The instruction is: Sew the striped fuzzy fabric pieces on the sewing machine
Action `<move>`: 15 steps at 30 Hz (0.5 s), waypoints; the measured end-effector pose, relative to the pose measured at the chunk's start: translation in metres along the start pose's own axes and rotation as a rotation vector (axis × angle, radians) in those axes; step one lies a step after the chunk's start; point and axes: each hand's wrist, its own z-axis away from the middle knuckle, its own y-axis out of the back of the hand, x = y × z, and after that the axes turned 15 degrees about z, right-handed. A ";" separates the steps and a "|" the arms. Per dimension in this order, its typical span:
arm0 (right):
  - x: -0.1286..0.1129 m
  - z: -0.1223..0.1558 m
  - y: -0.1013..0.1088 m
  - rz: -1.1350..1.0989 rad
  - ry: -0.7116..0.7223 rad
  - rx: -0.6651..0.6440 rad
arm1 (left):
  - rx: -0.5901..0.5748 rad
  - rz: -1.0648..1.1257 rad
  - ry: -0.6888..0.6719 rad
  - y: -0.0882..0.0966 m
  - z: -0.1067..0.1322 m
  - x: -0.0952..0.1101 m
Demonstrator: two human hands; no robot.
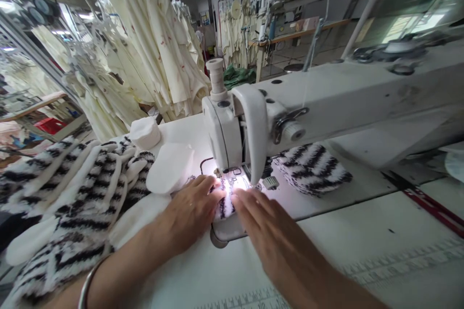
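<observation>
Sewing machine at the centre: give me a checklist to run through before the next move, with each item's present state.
1. Left hand on the striped fabric piece: ok.
2. Right hand at that piece's right edge: ok.
3. Needle clear of both hands: cannot tell, glare hides it.
4. Light under the sewing machine head on: ok.
5. Red-handled scissors apart from both hands: ok.
6. Striped stack apart from the right hand: ok.

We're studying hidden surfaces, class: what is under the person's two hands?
Between the left hand and right hand, a striped fuzzy fabric piece shows on the sewing machine bed. What lies directly beneath both hands is covered.
</observation>
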 end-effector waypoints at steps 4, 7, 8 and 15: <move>-0.026 0.010 0.002 -0.024 -0.100 -0.067 | -0.041 0.097 -0.061 0.005 0.001 -0.006; -0.022 0.015 0.000 -0.052 -0.087 -0.057 | -0.035 0.095 -0.013 0.003 0.006 -0.004; -0.018 0.017 -0.002 -0.052 -0.071 -0.047 | -0.030 0.084 0.014 0.001 0.007 -0.001; 0.006 0.026 -0.016 -0.093 0.096 -0.108 | 0.035 -0.049 0.183 -0.014 0.010 0.022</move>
